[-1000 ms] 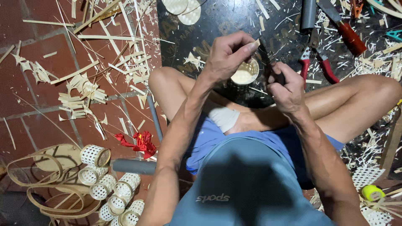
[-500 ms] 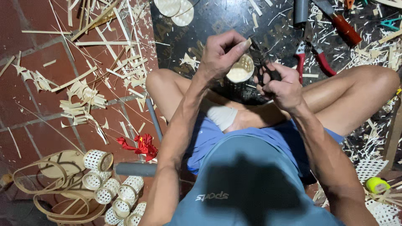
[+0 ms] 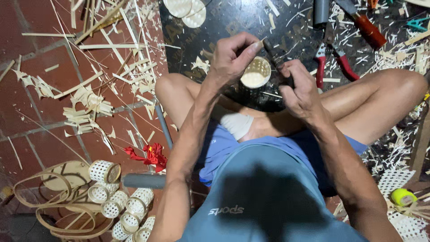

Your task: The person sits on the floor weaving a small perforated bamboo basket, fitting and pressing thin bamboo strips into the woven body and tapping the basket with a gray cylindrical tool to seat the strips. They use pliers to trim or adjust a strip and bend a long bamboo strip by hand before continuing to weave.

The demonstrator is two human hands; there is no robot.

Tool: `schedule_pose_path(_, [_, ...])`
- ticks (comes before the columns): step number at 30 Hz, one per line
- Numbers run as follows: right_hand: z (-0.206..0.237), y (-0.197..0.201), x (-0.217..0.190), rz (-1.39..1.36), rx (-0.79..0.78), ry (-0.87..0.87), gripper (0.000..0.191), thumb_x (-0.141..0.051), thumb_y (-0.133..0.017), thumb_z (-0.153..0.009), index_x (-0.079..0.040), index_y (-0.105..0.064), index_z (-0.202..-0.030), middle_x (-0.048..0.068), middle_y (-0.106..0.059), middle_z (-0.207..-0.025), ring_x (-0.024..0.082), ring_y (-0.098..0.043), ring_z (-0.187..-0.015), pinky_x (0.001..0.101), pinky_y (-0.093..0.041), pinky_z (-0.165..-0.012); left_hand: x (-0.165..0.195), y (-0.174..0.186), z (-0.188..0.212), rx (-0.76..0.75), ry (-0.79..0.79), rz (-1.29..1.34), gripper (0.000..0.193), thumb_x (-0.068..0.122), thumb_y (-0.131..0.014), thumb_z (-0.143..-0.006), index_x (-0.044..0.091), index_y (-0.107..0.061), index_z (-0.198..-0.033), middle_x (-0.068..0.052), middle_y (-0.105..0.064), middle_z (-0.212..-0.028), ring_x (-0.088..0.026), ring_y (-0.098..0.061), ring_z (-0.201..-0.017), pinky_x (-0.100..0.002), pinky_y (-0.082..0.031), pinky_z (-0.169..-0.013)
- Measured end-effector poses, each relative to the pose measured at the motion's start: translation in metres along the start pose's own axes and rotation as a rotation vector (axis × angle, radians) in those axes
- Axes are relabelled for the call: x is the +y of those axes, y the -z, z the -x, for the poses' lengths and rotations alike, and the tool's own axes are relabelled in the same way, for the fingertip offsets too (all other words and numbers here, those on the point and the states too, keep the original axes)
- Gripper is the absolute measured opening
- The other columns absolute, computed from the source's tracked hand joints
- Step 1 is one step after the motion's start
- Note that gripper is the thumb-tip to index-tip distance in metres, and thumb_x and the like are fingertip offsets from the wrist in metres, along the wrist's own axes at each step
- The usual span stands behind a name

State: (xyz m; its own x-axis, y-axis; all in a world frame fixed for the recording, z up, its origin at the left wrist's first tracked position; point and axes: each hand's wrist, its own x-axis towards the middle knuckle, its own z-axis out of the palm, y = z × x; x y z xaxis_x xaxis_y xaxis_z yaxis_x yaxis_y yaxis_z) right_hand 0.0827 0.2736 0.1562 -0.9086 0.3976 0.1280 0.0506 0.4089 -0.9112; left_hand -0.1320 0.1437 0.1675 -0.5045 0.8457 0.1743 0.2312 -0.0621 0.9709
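A small woven cup (image 3: pixel 255 73), pale and open-meshed, is held above the person's crossed legs with its mouth turned toward the camera. The left hand (image 3: pixel 233 58) is closed on it, fingers curled over its rim and thumb pressed near the top edge. The right hand (image 3: pixel 299 87) is closed just beside the cup on the right, gripping a thin dark tool (image 3: pixel 271 53) whose tip lies at the cup's upper rim; what kind of tool it is cannot be told. Beneath the hands lies a dark board (image 3: pixel 233 22), littered with pale slivers. On it, just beyond the right hand, lie red-handled pliers (image 3: pixel 333 62); farther up sit a grey tube (image 3: pixel 321 11) and a red-brown tool handle (image 3: pixel 369 31). Two flat woven discs (image 3: pixel 186 10) rest at the board's top edge, overlapping. The person sits on a red tile floor (image 3: pixel 27 112) in blue shorts (image 3: pixel 233 148) and a blue-grey shirt (image 3: pixel 264 201), with a white wrapping (image 3: pixel 237 124) on one foot. Left of the knee, bamboo strips (image 3: pixel 89 105) are scattered in loose heaps. A red scrap (image 3: pixel 150 154) lies near a grey pipe (image 3: pixel 143 180). At lower left, finished cups (image 3: pixel 116 201) are clustered beside coiled strips (image 3: pixel 49 197). At lower right, a yellow tape roll (image 3: pixel 402 196) sits on woven mesh (image 3: pixel 394 179).
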Motion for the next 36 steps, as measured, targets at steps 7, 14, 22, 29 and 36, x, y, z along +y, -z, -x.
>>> schedule_pose_path(7, [-0.002, -0.008, 0.009, -0.691, 0.053, -0.442, 0.018, 0.007, -0.052, -0.078, 0.002, -0.056, -0.094, 0.012, -0.062, -0.095, 0.015, -0.059, -0.076, 0.0264, -0.048, -0.062, -0.007, 0.013, -0.007, -0.097, 0.011, -0.056, 0.018, 0.018, -0.068, -0.104, 0.001, -0.071, -0.102, 0.000, -0.067, -0.077, -0.005, -0.060, -0.069, -0.025, -0.050, -0.062])
schedule_pose_path(14, [0.006, 0.028, 0.031, -0.837, 0.261, -0.481, 0.017, 0.010, -0.050, -0.079, -0.002, -0.050, -0.091, 0.014, -0.064, -0.101, 0.019, -0.061, -0.072, 0.0307, -0.047, -0.051, -0.021, 0.104, 0.036, -0.137, 0.433, 0.150, 0.015, 0.014, -0.075, -0.098, 0.001, -0.075, -0.104, -0.006, -0.072, -0.082, -0.011, -0.061, -0.067, -0.027, -0.049, -0.059])
schedule_pose_path(22, [0.037, -0.036, 0.081, -0.644, 0.201, -0.404, 0.024, 0.007, -0.055, -0.084, 0.002, -0.057, -0.108, 0.010, -0.064, -0.113, 0.017, -0.067, -0.097, 0.0298, -0.058, -0.085, -0.018, 0.064, 0.025, 0.795, 0.272, 1.257, 0.021, 0.014, -0.069, -0.088, 0.006, -0.061, -0.107, -0.008, -0.072, -0.094, -0.020, -0.073, -0.083, -0.039, -0.062, -0.079])
schedule_pose_path(29, [0.020, 0.000, 0.050, 0.105, 0.118, -0.180, 0.037, 0.003, -0.055, -0.091, 0.007, -0.055, -0.127, 0.017, -0.062, -0.115, 0.026, -0.060, -0.106, 0.0334, -0.049, -0.098, 0.033, 0.064, 0.011, 0.285, -0.068, 0.492, 0.019, 0.015, -0.062, -0.110, 0.002, -0.069, -0.122, -0.007, -0.072, -0.091, -0.013, -0.064, -0.073, -0.031, -0.054, -0.065])
schedule_pose_path(36, [-0.013, 0.021, -0.034, 0.279, 0.075, 0.288, 0.030, 0.012, -0.052, -0.087, 0.002, -0.050, -0.115, 0.025, -0.059, -0.135, 0.040, -0.064, -0.116, 0.0412, -0.052, -0.102, 0.045, 0.020, 0.014, -0.038, -0.010, 0.075, 0.021, 0.014, -0.063, -0.109, -0.001, -0.072, -0.121, -0.004, -0.074, -0.090, -0.007, -0.069, -0.082, -0.024, -0.057, -0.073])
